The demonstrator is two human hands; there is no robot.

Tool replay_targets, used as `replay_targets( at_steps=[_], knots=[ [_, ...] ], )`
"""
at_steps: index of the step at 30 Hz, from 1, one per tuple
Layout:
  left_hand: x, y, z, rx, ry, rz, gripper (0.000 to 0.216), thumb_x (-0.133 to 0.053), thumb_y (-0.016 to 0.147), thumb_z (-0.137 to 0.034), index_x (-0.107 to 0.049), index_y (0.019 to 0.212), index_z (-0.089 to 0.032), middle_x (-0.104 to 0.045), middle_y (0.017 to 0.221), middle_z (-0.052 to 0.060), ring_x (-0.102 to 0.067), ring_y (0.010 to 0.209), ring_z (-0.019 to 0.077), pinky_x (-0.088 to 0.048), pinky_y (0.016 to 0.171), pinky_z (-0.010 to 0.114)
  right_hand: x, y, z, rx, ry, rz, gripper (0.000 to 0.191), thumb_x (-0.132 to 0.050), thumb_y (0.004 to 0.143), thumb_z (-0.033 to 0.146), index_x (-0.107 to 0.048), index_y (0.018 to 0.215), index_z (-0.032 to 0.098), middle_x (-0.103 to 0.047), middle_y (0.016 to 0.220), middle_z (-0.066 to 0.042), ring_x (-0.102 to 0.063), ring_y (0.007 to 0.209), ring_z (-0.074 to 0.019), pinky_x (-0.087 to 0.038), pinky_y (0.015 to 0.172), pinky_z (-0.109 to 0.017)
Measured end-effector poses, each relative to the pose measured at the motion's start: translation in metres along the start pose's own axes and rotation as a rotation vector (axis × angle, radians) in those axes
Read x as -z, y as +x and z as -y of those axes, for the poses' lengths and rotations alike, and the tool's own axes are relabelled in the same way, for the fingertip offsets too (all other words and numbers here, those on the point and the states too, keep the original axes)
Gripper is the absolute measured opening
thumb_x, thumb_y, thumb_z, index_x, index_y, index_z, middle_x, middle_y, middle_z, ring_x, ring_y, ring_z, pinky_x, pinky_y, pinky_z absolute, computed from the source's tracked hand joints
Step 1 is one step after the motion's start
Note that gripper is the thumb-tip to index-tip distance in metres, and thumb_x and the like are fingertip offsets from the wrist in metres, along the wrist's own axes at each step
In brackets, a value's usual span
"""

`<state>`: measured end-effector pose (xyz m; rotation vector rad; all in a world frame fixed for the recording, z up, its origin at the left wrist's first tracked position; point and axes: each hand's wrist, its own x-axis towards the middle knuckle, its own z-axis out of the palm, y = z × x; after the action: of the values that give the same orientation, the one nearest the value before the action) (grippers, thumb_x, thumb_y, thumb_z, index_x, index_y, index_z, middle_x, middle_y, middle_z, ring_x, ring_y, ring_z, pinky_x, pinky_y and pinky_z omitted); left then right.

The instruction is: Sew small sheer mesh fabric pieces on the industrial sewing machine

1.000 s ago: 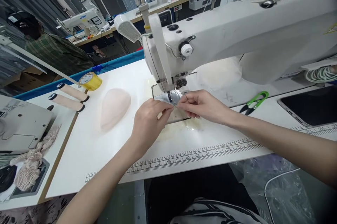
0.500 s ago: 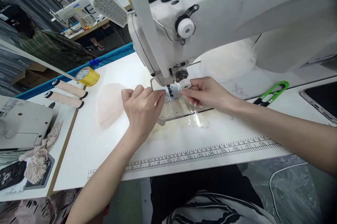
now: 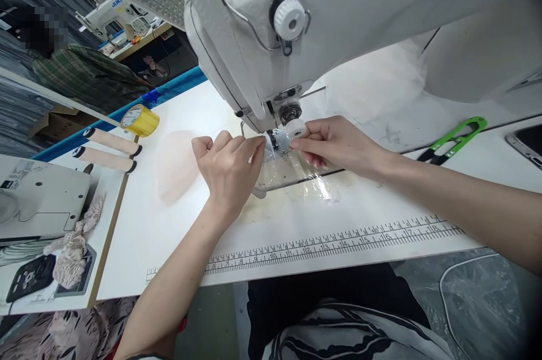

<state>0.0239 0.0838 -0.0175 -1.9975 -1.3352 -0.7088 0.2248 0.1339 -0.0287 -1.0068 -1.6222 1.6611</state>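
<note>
At the far left of the scene we see a second sewing station's grey base (image 3: 38,202) with a bundle of pale lace trim (image 3: 74,244) lying near it, and beyond, a person in a plaid shirt (image 3: 80,75) sitting with back turned. Two pink thread cones (image 3: 108,148) lie on their sides at the left edge of our white worktop (image 3: 139,247), a roll of yellow tape (image 3: 139,120) just beyond them, and a pale foam bra cup (image 3: 175,165) rests to their right.

Our left hand (image 3: 226,168) sits just left of the needle area, thumb and forefinger pinched together on the edge of a small clear, shiny piece of material (image 3: 277,144) held under the white sewing machine's (image 3: 339,10) head; the other fingers (image 3: 203,145) are curled into the palm. Our right hand (image 3: 339,145) comes in from the right, its fingers closed on the other side of the same piece, close beside the presser foot; whether it also touches the machine we cannot tell. Clear film (image 3: 313,182) shines on the machine bed near both hands.

A printed ruler (image 3: 330,244) runs along the worktop's near edge. Farther right, green thread snips (image 3: 455,137) lie on the worktop, and a phone (image 3: 527,143) shows at the right edge.
</note>
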Motion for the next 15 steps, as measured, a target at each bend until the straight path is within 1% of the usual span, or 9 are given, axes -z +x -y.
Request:
replay_targets(
  at_steps=[8,15],
  knots=[
    [-0.0029,-0.0007,0.0009,-0.009,0.004,0.012,0.015,-0.06,0.089,-0.019,-0.067,0.078,-0.025,-0.054,0.05,-0.005,-0.044,0.054,0.0158,-0.026,0.067,0.037,-0.0003,0.0002,0.0,-0.011,-0.004,-0.008,0.023,-0.073,0.083,0.028,-0.061,0.068,0.016,-0.059,0.055,-0.001,-0.051,0.046,-0.0086,-0.042,0.041,-0.02],
    [-0.0045,-0.0009,0.0005,0.012,-0.009,0.027,0.017,-0.058,0.09,-0.02,-0.067,0.077,-0.026,-0.053,0.05,-0.004,-0.045,0.056,0.0167,-0.026,0.069,0.037,-0.0003,0.0006,-0.0017,0.0,-0.01,-0.006,0.023,-0.073,0.083,0.029,-0.062,0.069,0.016,-0.059,0.055,-0.001,-0.051,0.046,-0.0084,-0.042,0.041,-0.02]
  ],
)
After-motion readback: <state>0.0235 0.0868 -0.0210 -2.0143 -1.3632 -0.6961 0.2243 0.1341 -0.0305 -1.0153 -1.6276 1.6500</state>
